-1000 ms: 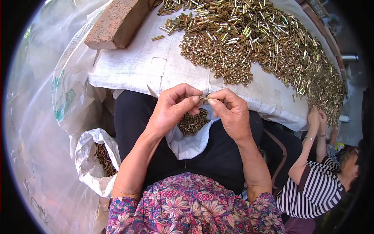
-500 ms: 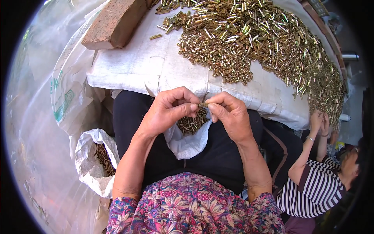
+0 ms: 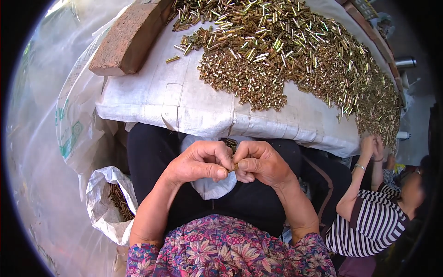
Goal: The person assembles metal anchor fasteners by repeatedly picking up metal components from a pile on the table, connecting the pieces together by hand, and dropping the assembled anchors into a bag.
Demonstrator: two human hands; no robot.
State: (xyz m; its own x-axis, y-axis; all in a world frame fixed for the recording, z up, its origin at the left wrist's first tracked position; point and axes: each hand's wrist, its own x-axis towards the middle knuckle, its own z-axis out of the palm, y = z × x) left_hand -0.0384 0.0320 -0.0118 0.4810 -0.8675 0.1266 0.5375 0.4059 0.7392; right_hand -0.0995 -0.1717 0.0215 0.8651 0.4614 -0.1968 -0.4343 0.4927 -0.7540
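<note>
My left hand [image 3: 200,161] and my right hand [image 3: 263,165] meet in front of me above my lap, fingertips touching. A small brass-coloured metal tube [image 3: 236,167] shows at the right thumb and index finger, which pinch it. The left fingers are curled closed against the right ones; what they grip, if anything, is hidden. Under the hands, a white bag [image 3: 214,188] lies open in my lap, with brass-coloured pieces [image 3: 229,143] partly visible beyond my fingers.
A white-sheeted table [image 3: 152,104] bears a large heap of small brass-coloured parts [image 3: 272,51], with a brick [image 3: 124,41] at its left. Beside my left leg stands a white sack [image 3: 99,207] of similar parts. At right, a co-worker in a striped shirt [image 3: 369,221] reaches to the heap.
Both hands have come closer to me and nearer together, now covering most of the small tube. The view has shifted slightly, so the table sits lower in the picture.
</note>
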